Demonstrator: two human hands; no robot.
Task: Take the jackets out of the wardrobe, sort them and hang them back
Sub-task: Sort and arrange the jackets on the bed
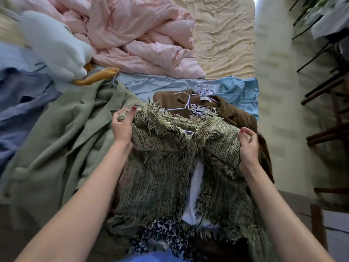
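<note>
A green tweed jacket [166,167] with fringed edges lies on top of a pile of jackets on the bed. My left hand [121,125] grips its left shoulder. My right hand [248,146] grips its right shoulder. A white wire hanger [186,105] sticks out of its neck. Under it lie a brown corduroy jacket [232,112] on its own hanger and a leopard-print garment [162,233]. To the left, a sage green coat [62,140] is spread out on a hanger, beside a blue-grey jacket [20,103] at the far left.
A pink duvet [136,33] is bunched up at the back of the bed [226,44]. A white plush toy [54,44] with yellow parts lies at the back left. A light blue garment [236,89] lies behind the pile. Dark chair legs [324,87] stand on the floor at the right.
</note>
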